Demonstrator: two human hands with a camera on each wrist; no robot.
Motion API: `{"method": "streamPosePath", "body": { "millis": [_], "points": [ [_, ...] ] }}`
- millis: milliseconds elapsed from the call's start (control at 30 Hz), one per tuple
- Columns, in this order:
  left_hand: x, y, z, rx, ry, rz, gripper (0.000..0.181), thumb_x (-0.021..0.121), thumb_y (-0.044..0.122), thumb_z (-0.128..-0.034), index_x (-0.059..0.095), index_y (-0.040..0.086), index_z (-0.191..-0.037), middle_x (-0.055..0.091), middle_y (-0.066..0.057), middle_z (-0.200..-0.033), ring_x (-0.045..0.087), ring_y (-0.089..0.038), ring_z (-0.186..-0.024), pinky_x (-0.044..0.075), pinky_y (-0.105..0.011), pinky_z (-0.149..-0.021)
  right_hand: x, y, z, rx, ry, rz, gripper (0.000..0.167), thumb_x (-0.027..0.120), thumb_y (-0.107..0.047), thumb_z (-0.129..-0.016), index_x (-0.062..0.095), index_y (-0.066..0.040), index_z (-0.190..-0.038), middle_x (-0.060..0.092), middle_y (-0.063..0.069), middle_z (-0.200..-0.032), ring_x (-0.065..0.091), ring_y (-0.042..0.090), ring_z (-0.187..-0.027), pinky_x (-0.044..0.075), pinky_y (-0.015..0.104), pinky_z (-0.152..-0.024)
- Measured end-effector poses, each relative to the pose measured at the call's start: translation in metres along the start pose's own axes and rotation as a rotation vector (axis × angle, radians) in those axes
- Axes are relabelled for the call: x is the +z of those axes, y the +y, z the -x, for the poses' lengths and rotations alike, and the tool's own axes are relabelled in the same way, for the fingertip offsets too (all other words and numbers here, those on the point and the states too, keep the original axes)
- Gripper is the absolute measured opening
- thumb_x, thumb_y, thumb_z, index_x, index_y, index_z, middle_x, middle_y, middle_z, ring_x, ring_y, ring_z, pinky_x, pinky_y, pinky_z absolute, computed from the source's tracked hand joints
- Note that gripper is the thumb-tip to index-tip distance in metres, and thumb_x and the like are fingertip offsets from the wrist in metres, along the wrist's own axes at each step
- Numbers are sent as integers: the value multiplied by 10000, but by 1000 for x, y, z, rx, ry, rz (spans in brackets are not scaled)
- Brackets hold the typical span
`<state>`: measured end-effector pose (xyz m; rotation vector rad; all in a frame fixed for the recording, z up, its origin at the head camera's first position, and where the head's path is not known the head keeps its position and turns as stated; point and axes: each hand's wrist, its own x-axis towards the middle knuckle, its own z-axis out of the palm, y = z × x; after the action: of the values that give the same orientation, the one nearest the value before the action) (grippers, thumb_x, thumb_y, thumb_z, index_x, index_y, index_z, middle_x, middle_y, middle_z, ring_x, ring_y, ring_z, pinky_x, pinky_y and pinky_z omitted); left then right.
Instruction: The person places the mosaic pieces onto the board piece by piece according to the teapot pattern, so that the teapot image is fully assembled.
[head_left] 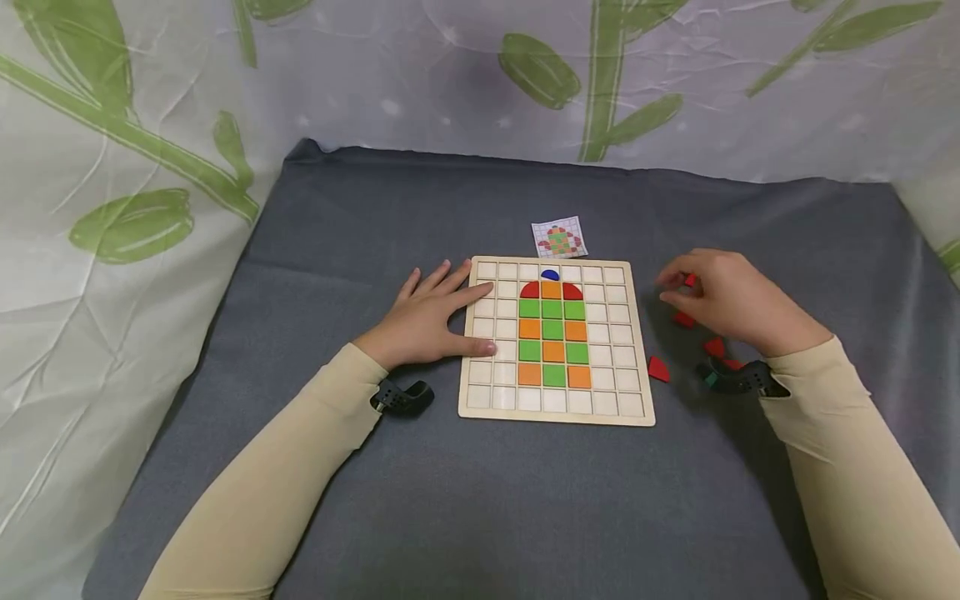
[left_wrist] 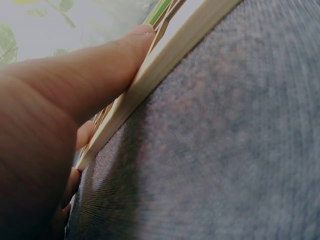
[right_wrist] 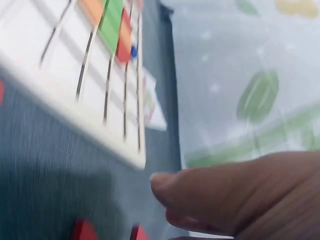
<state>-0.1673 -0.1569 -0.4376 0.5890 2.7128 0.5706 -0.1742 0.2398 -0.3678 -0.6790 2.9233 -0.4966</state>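
Note:
A square wooden board [head_left: 556,416] with white grid cells lies on the dark cloth. Green and orange square tiles [head_left: 552,330] form a block on it, topped by red quarter-round tiles [head_left: 572,292] and a blue half-round tile [head_left: 550,275]. My left hand [head_left: 423,322] rests on the board's left edge with fingers spread; its thumb [left_wrist: 131,47] lies over the rim. Right of the board, my right hand [head_left: 723,296] hovers over loose red pieces, fingers loosely bent, thumb and forefinger slightly apart. One red piece [head_left: 690,281] shows in that gap; nothing visible is gripped.
A small printed pattern card [head_left: 560,239] sits just behind the board. Several red pieces [head_left: 658,369] are scattered right of the board, some partly under the right hand and wrist. A pale curtain with green leaves [head_left: 540,71] stands behind the cloth-covered table [head_left: 420,517].

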Motion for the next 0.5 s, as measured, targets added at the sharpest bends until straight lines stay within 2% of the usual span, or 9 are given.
{"method": "streamPosePath", "body": {
  "millis": [133,267,367,500],
  "points": [
    [1,0,0,3,2,-1,997,700,779,-845,315,362,-1664,41,27,-1775,-42,-272,-1640,-118,-569,-1275,2,19,-2,69,-4,19,249,742,-117,-985,743,6,-1201,679,200,-1154,614,288,-904,505,474,-747],
    [1,-1,-1,2,4,-3,996,702,779,-843,320,361,-1663,46,24,-1775,-36,-275,-1641,-112,-572,-1276,7,32,-5,117,-10,9,384,719,-150,-1003,672,53,-1325,609,279,-1254,601,413,-1076,505,583,-872],
    [1,-1,-1,-4,6,-5,994,703,776,-845,321,359,-1663,50,21,-1776,-34,-277,-1641,-111,-574,-1275,11,40,-8,118,-53,13,473,712,-154,-1008,606,89,-1399,556,323,-1319,566,469,-1168,482,633,-945],
    [1,0,-1,-7,4,-5,998,706,774,-843,319,358,-1664,51,19,-1776,-39,-280,-1641,-113,-575,-1275,17,45,-10,93,-69,33,447,703,-129,-1011,619,91,-1391,568,319,-1300,585,444,-1130,497,613,-917]
  ]
}}
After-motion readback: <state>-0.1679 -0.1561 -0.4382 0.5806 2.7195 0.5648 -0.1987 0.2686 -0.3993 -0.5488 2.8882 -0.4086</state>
